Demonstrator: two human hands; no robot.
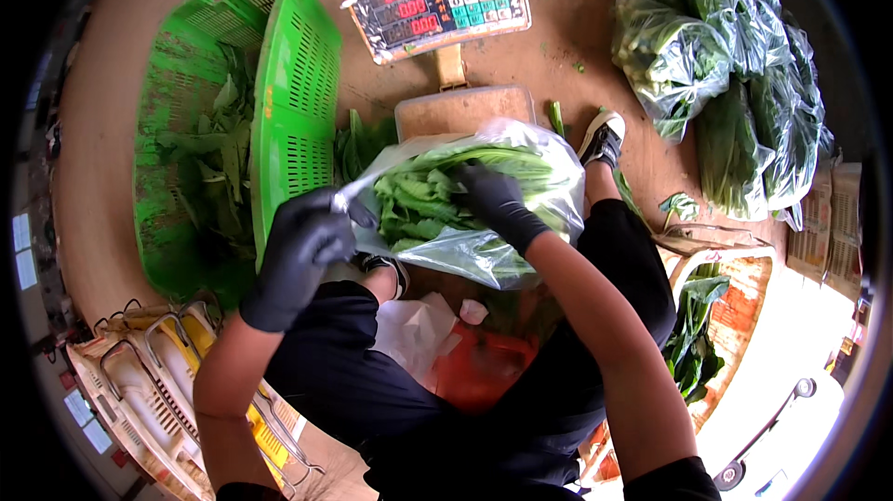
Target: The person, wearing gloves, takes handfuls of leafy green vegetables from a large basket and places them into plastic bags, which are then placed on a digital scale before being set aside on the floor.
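Observation:
A clear plastic bag point(549, 161) full of leafy greens point(419, 194) lies across in front of me, its mouth toward the left. Black-gloved, my left hand point(312, 245) pinches the edge of that mouth. My right hand point(493, 194), gloved too, reaches in over the greens; its fingertips are among the leaves and partly hidden, so its grip does not show. Just beyond the bag stands a scale with a bare platform point(465, 110) and a worn display panel point(437, 0) with lit red digits.
At left stands a green slatted crate point(298, 110) holding loose leaves point(219, 143). Filled bags of greens point(674, 59) are piled at the far right. Nearer right is an orange-and-white basket point(744, 315) with dark leaves. Stacked crates point(158, 389) sit lower left, and white plastic point(414, 334) lies between my legs.

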